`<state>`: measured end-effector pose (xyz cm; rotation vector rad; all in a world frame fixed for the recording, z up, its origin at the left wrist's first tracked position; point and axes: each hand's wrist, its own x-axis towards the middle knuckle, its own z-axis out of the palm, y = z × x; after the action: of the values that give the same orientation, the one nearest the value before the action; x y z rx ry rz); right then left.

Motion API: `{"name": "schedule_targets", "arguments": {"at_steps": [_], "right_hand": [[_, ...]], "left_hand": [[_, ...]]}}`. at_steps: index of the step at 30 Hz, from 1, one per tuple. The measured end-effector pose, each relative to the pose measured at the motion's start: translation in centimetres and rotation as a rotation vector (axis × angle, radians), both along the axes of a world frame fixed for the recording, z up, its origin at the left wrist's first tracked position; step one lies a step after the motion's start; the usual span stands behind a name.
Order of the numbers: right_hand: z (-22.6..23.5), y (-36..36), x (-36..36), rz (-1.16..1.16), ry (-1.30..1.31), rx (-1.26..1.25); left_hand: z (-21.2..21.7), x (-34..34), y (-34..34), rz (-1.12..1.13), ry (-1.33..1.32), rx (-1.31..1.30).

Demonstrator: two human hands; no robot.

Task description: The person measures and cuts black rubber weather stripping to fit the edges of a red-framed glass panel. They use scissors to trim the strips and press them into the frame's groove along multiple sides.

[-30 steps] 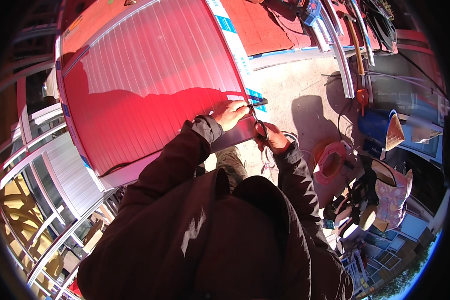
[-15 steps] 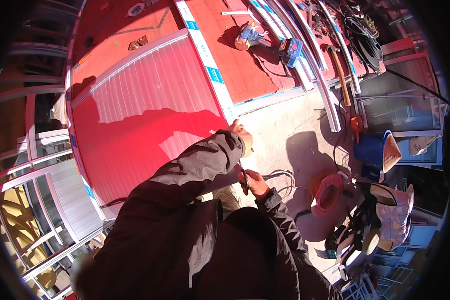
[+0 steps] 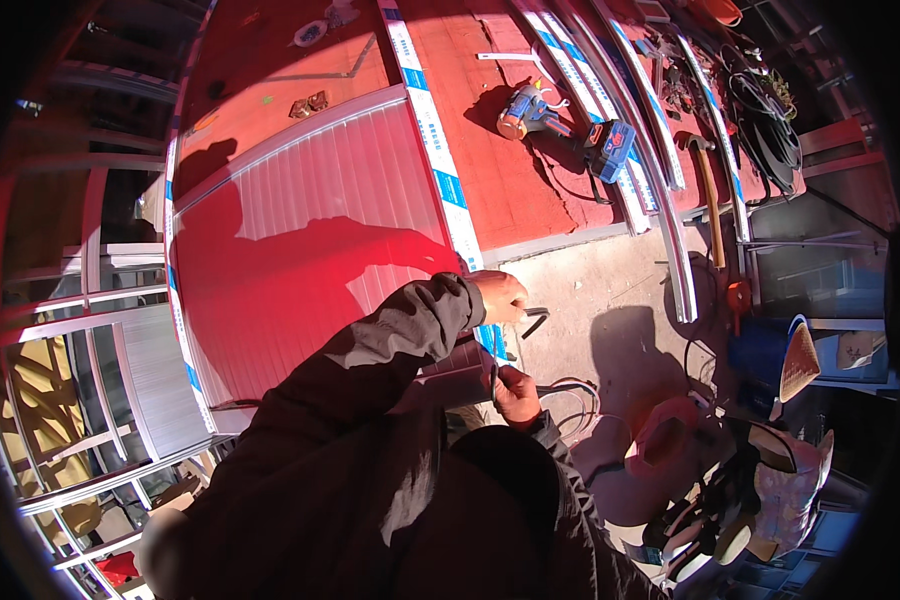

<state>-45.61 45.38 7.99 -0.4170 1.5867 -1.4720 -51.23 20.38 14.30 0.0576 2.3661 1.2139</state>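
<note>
My left hand (image 3: 500,296) is closed beside the edge of a metal frame rail (image 3: 448,190) wrapped in blue-and-white film. A short bent length of black strip (image 3: 536,322), apparently rubber seal, sticks out from its fingers. Just below, my right hand (image 3: 517,397) is curled by the rail's lower end, with a thin dark piece at its fingertips that I cannot make out. The rail borders a ribbed panel (image 3: 320,170), partly in my shadow and tinted red. Thin dark loops (image 3: 582,392) lie on the ground behind my right hand.
A cordless drill (image 3: 560,128) lies on the red board (image 3: 490,200). Farther right are loose metal profiles (image 3: 682,270), a hammer (image 3: 710,205) and a coil of black strip (image 3: 770,140). A blue bucket (image 3: 755,358) and a reddish ring-shaped object (image 3: 662,440) stand on the ground.
My left hand has moved down and right, away from the rail; a bent black strip now shows in it. My right hand sits slightly lower. The whole view has shifted.
</note>
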Motion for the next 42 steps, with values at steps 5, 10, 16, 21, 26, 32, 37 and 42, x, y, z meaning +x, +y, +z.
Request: {"name": "schedule_targets", "arguments": {"at_steps": [5, 10, 16, 21, 26, 32, 37, 42], "right_hand": [[1.3, -4.4, -10.4, -0.075, 0.872, 0.250], [-0.5, -14.8, -19.9, 0.032, 1.018, 0.550], [-4.3, -20.8, -24.4, 0.036, 1.015, 0.574], [-0.7, -19.3, -18.9, -0.015, 0.876, 0.265], [-4.2, -11.5, -10.8, 0.241, 0.873, 0.392], [-1.6, -12.3, -8.0, 0.272, 0.371, 0.487], [-4.3, -11.2, -9.0, 0.206, 0.248, 0.271], [-3.2, -11.6, -7.7, 0.119, 0.120, 0.155]], "left_hand": [[1.8, -0.4, -11.6, 0.442, 0.127, -0.047], [-2.2, 6.2, -16.8, 0.754, 0.554, -1.085], [-5.7, 13.8, -3.2, 0.641, 0.341, -0.175], [-7.8, 15.4, 3.0, 0.621, 0.436, -0.163], [-8.3, 15.1, 4.8, 0.669, 0.578, -0.210], [-8.5, 16.0, 5.5, 0.711, 0.520, -0.307], [-9.6, 18.0, 5.6, 0.738, 0.489, -0.395], [-10.5, 19.0, 5.3, 0.794, 0.558, -0.420]]}}
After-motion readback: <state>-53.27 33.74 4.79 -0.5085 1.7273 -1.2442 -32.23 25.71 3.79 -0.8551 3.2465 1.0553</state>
